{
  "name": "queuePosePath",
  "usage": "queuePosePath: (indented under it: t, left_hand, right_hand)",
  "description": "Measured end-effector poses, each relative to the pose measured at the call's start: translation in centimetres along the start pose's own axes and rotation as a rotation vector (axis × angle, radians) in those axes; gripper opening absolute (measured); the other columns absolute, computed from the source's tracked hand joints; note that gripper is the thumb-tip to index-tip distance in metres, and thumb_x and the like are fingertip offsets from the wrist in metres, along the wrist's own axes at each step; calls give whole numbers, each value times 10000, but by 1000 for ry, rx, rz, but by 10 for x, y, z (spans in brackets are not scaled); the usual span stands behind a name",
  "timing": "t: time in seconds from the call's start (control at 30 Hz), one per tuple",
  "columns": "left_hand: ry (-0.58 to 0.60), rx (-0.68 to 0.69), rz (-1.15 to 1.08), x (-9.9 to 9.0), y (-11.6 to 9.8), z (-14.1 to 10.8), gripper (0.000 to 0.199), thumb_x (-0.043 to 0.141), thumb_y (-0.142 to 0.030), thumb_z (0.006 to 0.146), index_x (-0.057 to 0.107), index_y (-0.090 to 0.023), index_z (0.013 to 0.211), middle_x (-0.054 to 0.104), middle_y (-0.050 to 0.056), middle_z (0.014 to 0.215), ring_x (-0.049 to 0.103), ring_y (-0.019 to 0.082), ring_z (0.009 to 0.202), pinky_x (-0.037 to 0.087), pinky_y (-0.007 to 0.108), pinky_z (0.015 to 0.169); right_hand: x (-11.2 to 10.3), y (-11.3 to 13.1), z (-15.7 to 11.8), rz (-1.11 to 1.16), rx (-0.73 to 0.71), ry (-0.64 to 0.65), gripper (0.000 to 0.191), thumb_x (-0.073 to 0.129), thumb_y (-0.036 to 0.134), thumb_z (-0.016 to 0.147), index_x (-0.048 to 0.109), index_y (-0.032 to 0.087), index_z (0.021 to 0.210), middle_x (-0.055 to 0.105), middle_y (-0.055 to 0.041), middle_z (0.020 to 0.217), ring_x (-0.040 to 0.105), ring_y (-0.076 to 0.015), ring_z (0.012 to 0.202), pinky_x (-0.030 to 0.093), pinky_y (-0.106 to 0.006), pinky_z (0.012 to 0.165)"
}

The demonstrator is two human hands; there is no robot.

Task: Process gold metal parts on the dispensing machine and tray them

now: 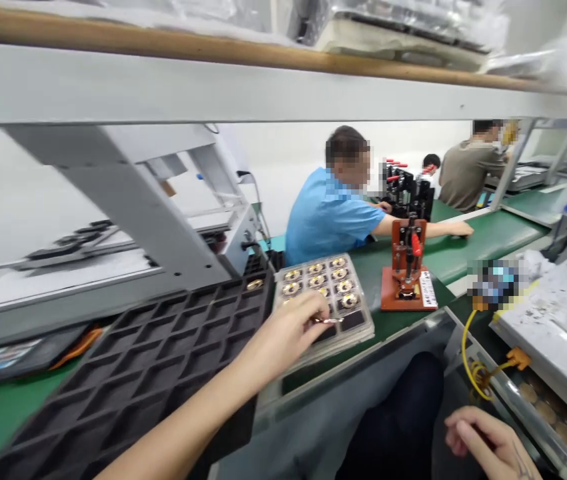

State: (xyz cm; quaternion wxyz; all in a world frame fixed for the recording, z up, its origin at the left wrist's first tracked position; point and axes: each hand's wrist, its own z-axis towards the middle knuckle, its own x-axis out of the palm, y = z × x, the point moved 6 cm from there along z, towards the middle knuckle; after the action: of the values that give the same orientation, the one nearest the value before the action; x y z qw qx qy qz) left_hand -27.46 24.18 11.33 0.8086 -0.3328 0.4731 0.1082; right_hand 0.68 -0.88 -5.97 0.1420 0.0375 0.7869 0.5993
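Observation:
My left hand (296, 323) reaches over a clear plastic tray (369, 328), closed in a pinch. Between its thumb and fingers is a small shiny metal part (332, 321), seen edge-on, so its exact kind does not show. Several round gold-and-silver parts (345, 287) sit in the tray's compartments; a dark compartment (352, 321) shows at its near right corner. Low on the right, my right hand (488, 440) hangs apart from the bench beside my dark-clothed leg, its fingers loosely curled in and nothing visible in them.
A black compartment tray (163, 347) lies left, with one round part (255, 285) at its far end. A red-brown toggle press (408, 267) stands right on the green bench. Across it a person in blue (333, 213) reaches out. A shelf beam (283, 87) spans overhead; a yellow cable (466, 353) hangs right.

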Motion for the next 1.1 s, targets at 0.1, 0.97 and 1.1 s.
queuePosePath:
  t: [0.1, 0.97, 1.1]
  left_hand:
    - [5, 424, -203, 30, -80, 43, 182, 524, -116, 1046, 643, -233, 973, 698, 24, 973, 689, 160, 919, 532, 264, 835]
    - [386, 1166, -751, 237, -403, 144, 770, 714, -215, 994, 302, -272, 1643, 659, 131, 1393, 693, 256, 1205, 615, 424, 1055]
    - [511, 978, -551, 271, -462, 203, 805, 801, -356, 928, 400, -196, 1607, 573, 195, 1531, 603, 341, 1379, 530, 529, 1179]
  right_hand:
    - [-18, 47, -6, -65, -214, -131, 530, 566, 702, 1020, 836, 252, 951, 757, -94, 821, 695, -234, 762, 586, -352, 742]
    - [-222, 51, -156, 81, -268, -1105, 453, 885, 328, 720, 702, 209, 1117, 642, 34, 790, 490, -121, 624, 392, -269, 573]
    - [-256, 38, -205, 6, -216, -1285, 461, 867, 378, 768, 674, 211, 1152, 665, 10, 858, 500, -134, 660, 428, -288, 604]
